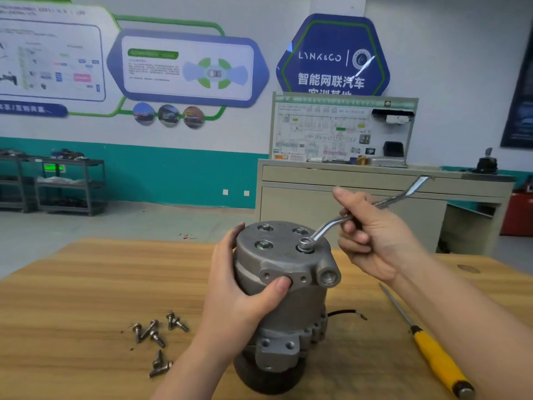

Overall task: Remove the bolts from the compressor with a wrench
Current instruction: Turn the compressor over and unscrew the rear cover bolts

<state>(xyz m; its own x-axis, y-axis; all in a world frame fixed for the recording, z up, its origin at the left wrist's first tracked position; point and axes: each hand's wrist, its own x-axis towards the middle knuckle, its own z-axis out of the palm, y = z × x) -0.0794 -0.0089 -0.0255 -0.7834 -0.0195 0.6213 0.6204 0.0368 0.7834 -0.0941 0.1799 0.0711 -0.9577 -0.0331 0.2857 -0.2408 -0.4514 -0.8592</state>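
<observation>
A grey metal compressor (288, 301) stands upright on the wooden table (72, 298). My left hand (236, 290) wraps its left side, thumb across the front flange. My right hand (372, 238) grips the shaft of a silver offset ring wrench (328, 226). The wrench's ring end sits over a bolt (305, 244) at the right front of the top cover. Three more bolts (264, 244) show in the cover. Several removed bolts (155, 334) lie loose on the table to the left.
A yellow-handled screwdriver (432, 353) lies on the table to the right, under my right forearm. A black wire (346, 313) sticks out of the compressor's right side. Beyond the table stand a beige cabinet (375, 197) with a wiring board and dark shelving (69, 186).
</observation>
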